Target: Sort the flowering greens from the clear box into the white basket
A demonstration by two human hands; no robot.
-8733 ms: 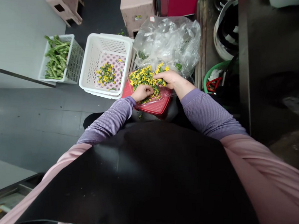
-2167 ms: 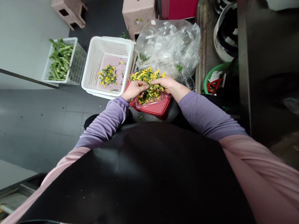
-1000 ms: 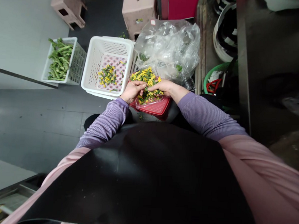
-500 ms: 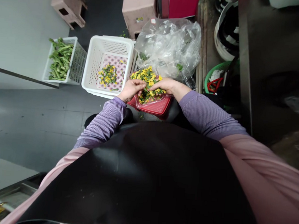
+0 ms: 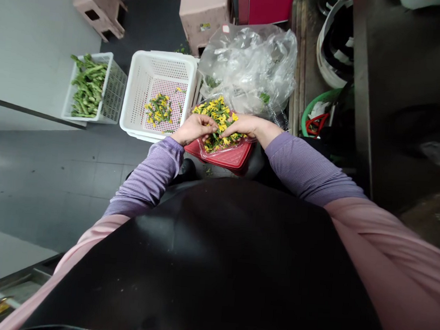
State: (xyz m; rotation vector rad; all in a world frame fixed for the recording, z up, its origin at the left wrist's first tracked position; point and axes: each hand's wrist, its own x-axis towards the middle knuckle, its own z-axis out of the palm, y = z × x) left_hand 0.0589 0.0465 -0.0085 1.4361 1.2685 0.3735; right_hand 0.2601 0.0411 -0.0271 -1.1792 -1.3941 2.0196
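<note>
A heap of small green pieces with yellow blossoms point(image 5: 217, 107) lies in a clear plastic pack on a red box lid point(image 5: 230, 160). At the heap's left side, my left hand point(image 5: 195, 128) pinches finger and thumb together on a green flower piece. My right hand point(image 5: 246, 125) reaches in from the right, its thumb pointing toward my left fingertips; its fingers are curled into the heap around flower pieces and partly hidden. Left of the heap stands a white perforated basket point(image 5: 135, 96), with a smaller pile of the same flowers point(image 5: 159, 109) inside.
Crumpled clear plastic bags point(image 5: 250, 61) lie behind the heap. Farther left, another white basket point(image 5: 113, 97) holds thick green stems point(image 5: 88, 88). Pink stools point(image 5: 202, 13) stand at the back. A green basin point(image 5: 305, 113) and a dark counter edge point(image 5: 363, 89) bound the right side.
My left hand has shifted slightly right, its fingertips closer to my right thumb. My right hand stays at nearly the same place in the heap.
</note>
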